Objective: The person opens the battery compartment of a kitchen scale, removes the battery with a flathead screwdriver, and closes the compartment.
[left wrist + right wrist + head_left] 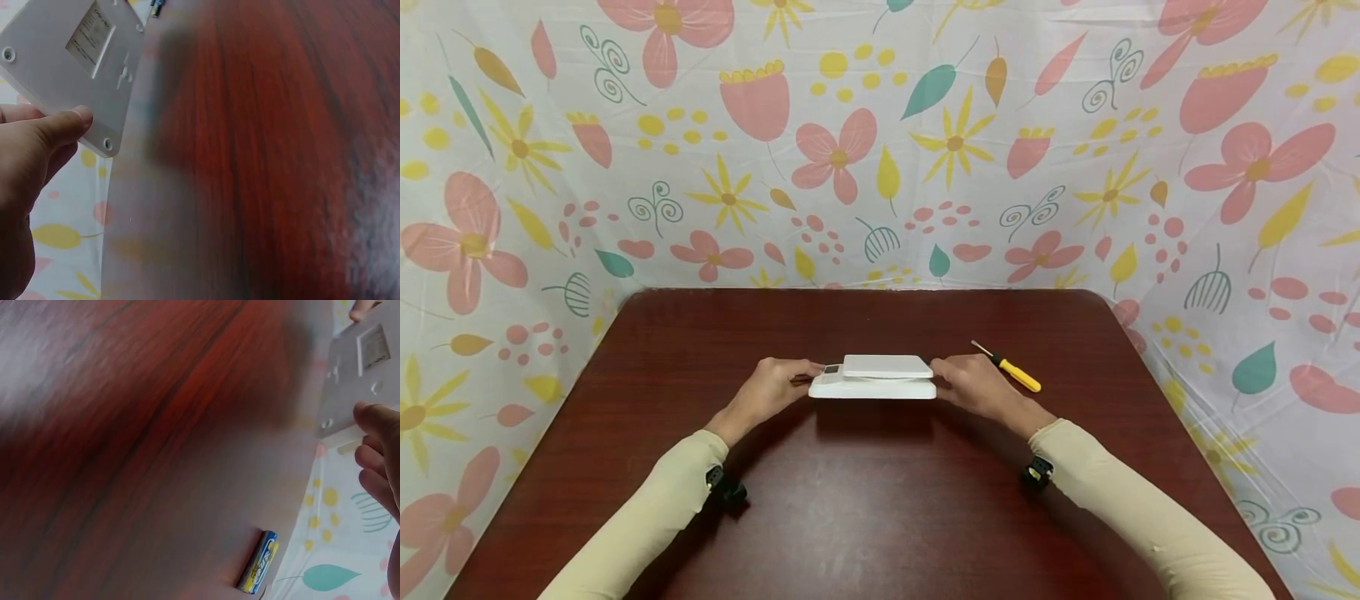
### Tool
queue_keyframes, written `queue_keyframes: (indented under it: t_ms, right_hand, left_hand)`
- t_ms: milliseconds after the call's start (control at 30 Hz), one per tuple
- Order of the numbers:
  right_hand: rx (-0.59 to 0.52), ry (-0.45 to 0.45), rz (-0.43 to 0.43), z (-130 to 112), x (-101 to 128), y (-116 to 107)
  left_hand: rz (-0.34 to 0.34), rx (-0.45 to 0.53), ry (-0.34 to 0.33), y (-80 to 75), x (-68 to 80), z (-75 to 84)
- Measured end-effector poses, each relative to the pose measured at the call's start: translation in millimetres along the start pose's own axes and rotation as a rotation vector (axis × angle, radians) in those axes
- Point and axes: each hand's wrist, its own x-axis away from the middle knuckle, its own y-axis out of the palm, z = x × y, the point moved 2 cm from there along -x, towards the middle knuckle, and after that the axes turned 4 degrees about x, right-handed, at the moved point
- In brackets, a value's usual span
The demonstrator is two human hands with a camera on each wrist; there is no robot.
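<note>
A white kitchen scale [880, 388] is held up off the table, its shadow falling on the wood below. At its left end my left hand [771, 387] grips the edge, thumb on the underside in the left wrist view. The opposite end is pinched by my right hand [976, 385], whose thumb presses the underside in the right wrist view. On that underside [59, 59] are a label [90, 37] and small round feet. A small display [832, 369] shows at the scale's top left. The fingers behind the scale are partly hidden.
A screwdriver [1019, 375] with a yellow and black handle lies right of my right hand. A blue and yellow battery [257, 562] lies near the table edge in the right wrist view. Flower-printed cloth [880, 167] borders the dark wooden table [880, 517].
</note>
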Motion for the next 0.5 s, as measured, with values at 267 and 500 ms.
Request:
queue_keyframes:
  t_ms: [267, 500]
  right_hand:
    - [0.045, -0.172, 0.06, 1.4, 3.4, 6.1]
    - [0.07, -0.266, 0.088, 2.1, 4.9, 12.4]
  left_hand:
    - [-0.017, -0.237, 0.249, 3.6, 2.3, 0.7]
    - [-0.101, -0.424, 0.37, 8.1, 6.7, 0.8]
